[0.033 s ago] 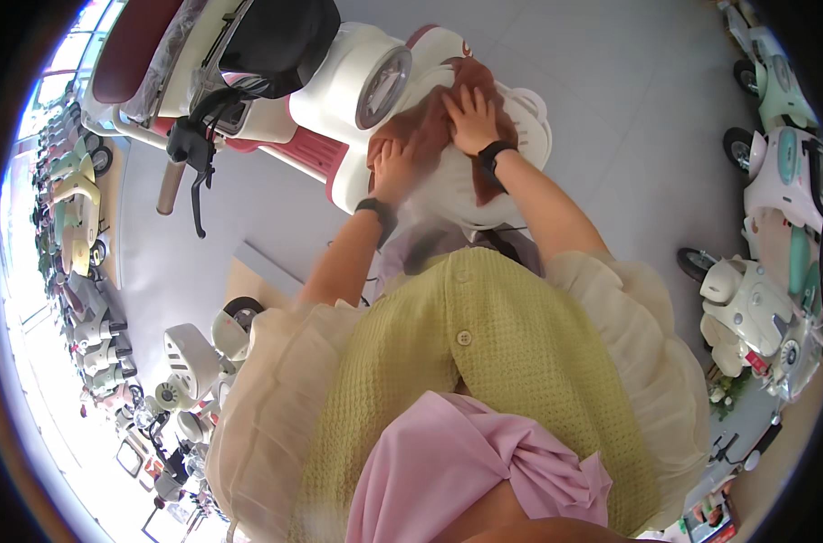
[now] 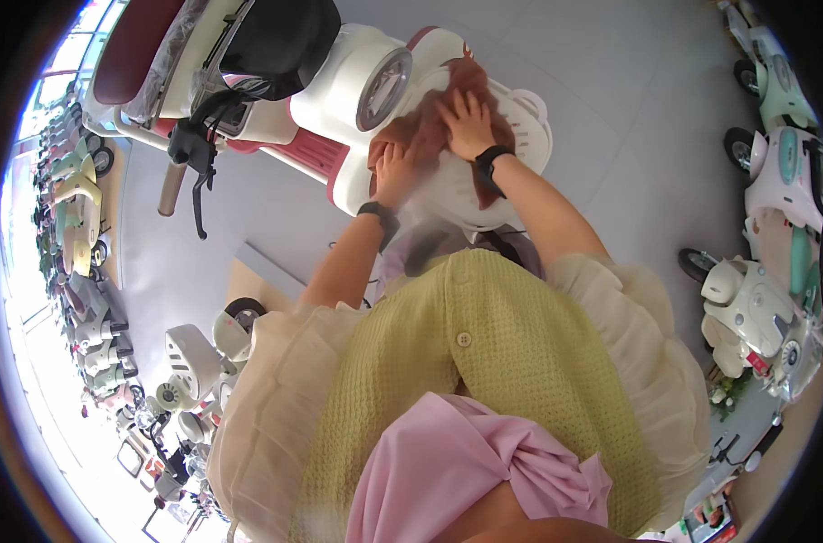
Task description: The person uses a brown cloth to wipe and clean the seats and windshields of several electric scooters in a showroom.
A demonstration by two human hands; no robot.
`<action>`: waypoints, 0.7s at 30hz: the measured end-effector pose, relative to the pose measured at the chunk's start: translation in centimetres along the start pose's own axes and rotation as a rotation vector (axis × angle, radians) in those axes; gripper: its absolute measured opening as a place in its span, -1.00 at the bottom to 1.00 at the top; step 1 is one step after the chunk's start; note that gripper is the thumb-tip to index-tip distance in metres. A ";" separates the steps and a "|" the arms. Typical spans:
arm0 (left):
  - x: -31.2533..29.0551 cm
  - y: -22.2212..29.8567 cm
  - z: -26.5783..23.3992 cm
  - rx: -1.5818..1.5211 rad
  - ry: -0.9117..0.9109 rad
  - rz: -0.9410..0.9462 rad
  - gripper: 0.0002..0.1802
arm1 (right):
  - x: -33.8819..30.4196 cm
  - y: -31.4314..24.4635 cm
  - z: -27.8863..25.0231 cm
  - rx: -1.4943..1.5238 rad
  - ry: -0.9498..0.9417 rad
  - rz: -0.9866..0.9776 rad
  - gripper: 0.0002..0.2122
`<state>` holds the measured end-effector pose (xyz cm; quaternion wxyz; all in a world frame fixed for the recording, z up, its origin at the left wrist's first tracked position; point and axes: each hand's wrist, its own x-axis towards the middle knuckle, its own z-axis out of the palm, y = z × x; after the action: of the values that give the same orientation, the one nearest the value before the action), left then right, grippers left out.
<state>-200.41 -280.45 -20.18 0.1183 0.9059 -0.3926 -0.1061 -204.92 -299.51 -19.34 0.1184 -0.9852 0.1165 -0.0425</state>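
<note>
A reddish-brown cloth lies crumpled over the white front of a scooter, partly across a white slotted basket or cover. My right hand presses flat on the cloth with its fingers spread. To its left, my left hand rests on the cloth's near left part, fingers stretched out and slightly blurred. Both wrists wear dark bands. Just beyond my left hand is the scooter's round headlight in a white housing. The surface under the cloth is hidden.
At the left the scooter's handlebar grip and black brake lever stick out toward me. A black box-shaped part sits behind the headlight. More scooters stand along the right and lower left. Grey floor surrounds the scooter.
My right hand has shifted very slightly left and toward me, and the cloth's right edge with it. My left hand stays nearly in place.
</note>
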 end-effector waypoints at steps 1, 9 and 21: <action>-0.4 -0.1 0.4 -0.010 0.047 0.022 -0.25 | -0.5 -0.5 0.5 0.054 -0.158 -0.051 -0.37; -3.6 -0.8 -2.4 -0.226 0.024 0.131 -0.31 | -4.9 0.4 0.2 0.307 0.155 -0.441 -0.51; -1.6 1.6 -9.9 -0.587 0.674 0.018 -0.44 | 4.9 -8.0 -7.2 1.211 0.616 -0.047 -0.64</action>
<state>-199.75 -279.07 -10.14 0.4925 0.8145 -0.2934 0.0891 -199.24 -294.69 -10.18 0.6097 -0.6902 0.0791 -0.3816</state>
